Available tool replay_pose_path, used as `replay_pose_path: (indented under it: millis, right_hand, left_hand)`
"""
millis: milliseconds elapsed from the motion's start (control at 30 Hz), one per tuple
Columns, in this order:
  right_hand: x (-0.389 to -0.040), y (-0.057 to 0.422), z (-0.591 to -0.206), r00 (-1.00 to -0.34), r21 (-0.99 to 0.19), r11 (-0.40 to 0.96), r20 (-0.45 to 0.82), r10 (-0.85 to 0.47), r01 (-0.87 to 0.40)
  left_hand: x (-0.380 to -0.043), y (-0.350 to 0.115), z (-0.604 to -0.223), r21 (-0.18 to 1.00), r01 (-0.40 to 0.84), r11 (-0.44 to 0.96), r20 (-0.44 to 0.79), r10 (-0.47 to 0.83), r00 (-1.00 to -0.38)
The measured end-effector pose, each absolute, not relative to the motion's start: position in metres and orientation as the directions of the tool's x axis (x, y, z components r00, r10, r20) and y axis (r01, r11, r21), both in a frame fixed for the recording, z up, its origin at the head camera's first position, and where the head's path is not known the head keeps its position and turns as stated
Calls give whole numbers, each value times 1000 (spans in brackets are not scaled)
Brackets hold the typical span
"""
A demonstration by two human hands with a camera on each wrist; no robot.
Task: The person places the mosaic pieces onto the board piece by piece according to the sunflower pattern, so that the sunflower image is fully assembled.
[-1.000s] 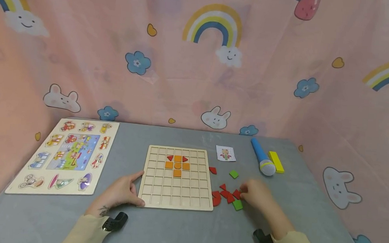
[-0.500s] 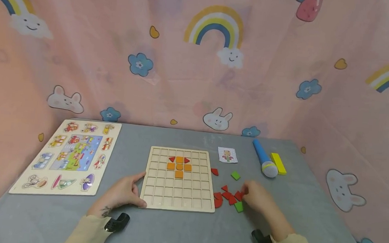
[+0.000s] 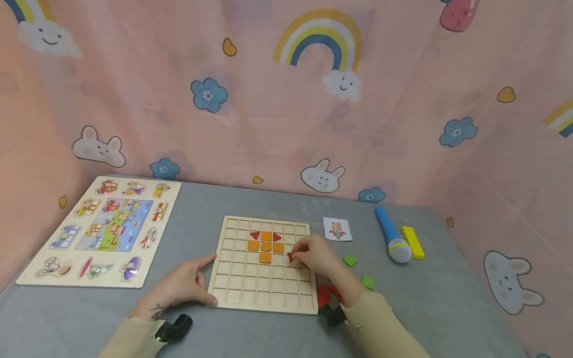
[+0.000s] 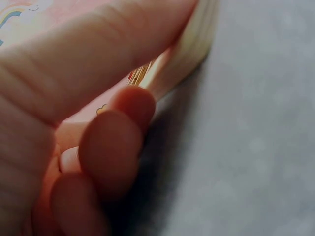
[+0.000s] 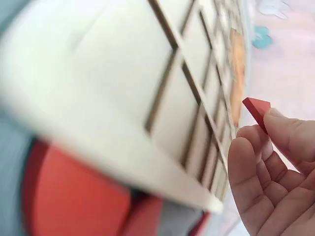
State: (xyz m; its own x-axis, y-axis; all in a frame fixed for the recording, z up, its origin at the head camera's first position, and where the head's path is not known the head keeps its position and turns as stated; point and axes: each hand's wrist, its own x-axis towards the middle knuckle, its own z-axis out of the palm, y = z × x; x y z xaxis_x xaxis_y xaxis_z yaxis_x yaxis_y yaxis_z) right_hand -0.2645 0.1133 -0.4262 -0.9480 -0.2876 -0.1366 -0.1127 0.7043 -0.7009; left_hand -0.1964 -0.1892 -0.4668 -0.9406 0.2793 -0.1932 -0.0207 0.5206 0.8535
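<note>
We've got a small, angular red piece point(image 5: 258, 107) pinched in the right hand point(image 3: 317, 254) over the square, pale wooden grid board point(image 3: 250, 283), lower centre frame; left hand's point(image 3: 183, 284) loosely open against its left edge.

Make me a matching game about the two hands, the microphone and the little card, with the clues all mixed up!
Things:
1. right hand
2. left hand
3. microphone
4. card

Clues:
A. blue handle, beside the yellow block
B. pinching a red piece
C. white, with a small printed picture
D. touching the left edge of the grid board

Right pairs: 1-B, 2-D, 3-A, 4-C
</note>
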Motion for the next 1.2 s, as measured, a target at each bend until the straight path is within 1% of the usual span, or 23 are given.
replay_pose_path:
  millis: [133,300,600,767,800,833,933,1000,1033,1100,1200]
  right_hand:
    - [-272,96,-434,-946,-681,723,-144,-291,-119]
    - [-273,85,-433,-942,-646,749,-141,-304,-146]
    - [-274,81,-433,-944,-632,762,-147,-294,-139]
    - [-279,86,-434,-939,-649,747,-153,-309,-140]
    - [-287,93,-443,-932,-682,706,-102,-347,-188]
    - [-289,97,-441,-931,-691,695,-90,-353,-197]
    - [-294,112,-431,-948,-697,689,-41,-315,-199]
    - [-296,125,-424,-957,-677,706,-9,-289,-207]
    - [-291,127,-411,-970,-639,753,-44,-240,-157]
    - [-294,139,-411,-976,-581,798,-31,-217,-159]
    - [-295,149,-416,-976,-503,852,-74,-207,-143]
  left_hand:
    - [-196,-189,-467,854,-18,520,-192,282,-940]
    - [-197,-190,-467,857,-17,515,-190,285,-940]
    - [-196,-189,-466,856,-8,517,-183,288,-940]
    - [-196,-189,-466,854,-14,520,-188,285,-940]
    - [-196,-189,-466,854,-16,520,-191,284,-940]
    - [-196,-189,-466,856,-18,517,-192,284,-939]
    - [-196,-189,-466,863,-24,505,-196,291,-936]
    - [-197,-189,-465,866,-24,500,-197,295,-935]
    - [-197,-189,-465,868,-23,496,-196,298,-934]
    - [-197,-189,-465,868,-24,496,-196,297,-934]
    - [-197,-189,-466,857,-23,514,-195,285,-939]
